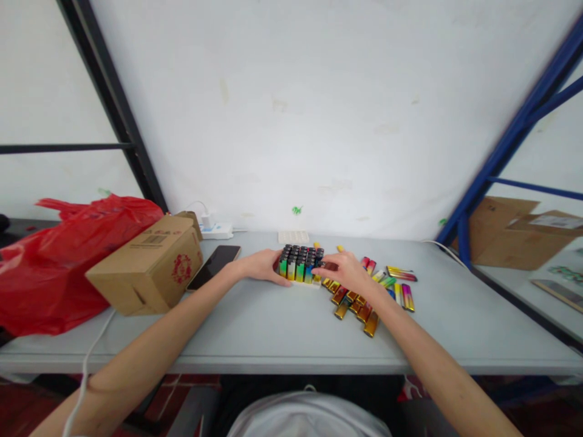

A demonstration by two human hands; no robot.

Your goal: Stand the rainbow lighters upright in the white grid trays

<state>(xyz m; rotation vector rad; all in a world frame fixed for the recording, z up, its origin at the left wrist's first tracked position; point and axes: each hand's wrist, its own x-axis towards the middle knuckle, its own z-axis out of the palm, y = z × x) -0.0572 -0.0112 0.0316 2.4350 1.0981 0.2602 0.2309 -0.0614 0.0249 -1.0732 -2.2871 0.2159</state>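
Note:
Upright lighters [296, 267] with black tops stand packed in rows in a white tray [314, 284] on the table. My left hand [266, 267] grips the left end of this block, thumb at the front and fingers behind. At the block's right end my right hand [341, 268] is closed in a pinch on a lighter, mostly hidden by the fingers. Under and beside my right wrist lies a loose pile of shiny gold and coloured lighters [359, 306]. A few more lighters [403, 296] lie to the right of the pile.
Behind the block sits a white slotted tray [293, 237]. On the left are a phone [216, 266], a cardboard box [150, 267], a red plastic bag [68, 261] and a power strip [217, 230]. A blue frame [464, 237] stands at the right.

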